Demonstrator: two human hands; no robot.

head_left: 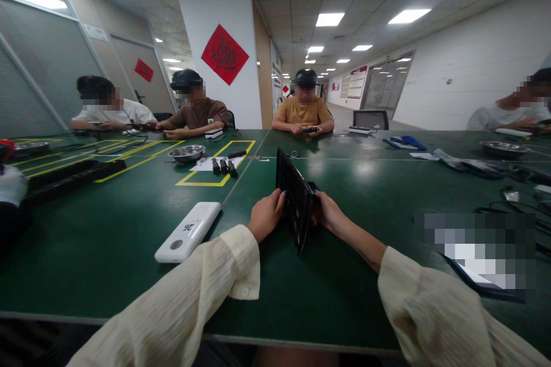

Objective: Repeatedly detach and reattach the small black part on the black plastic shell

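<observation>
A flat black slab-like device (294,198) stands on its edge on the green table (129,252) straight in front of me. My left hand (266,216) grips its left face, fingers curled over the edge. My right hand (328,212) holds its right side, fingers partly hidden behind it. Both of my arms wear cream sleeves. A white power bank (188,231) lies flat just left of my left hand.
A metal bowl (186,153) and small black parts (224,166) sit by a yellow taped rectangle. Several seated people work along the far edge and at the right. Cables (512,195), another bowl (504,149) and blue items (407,142) lie on the right.
</observation>
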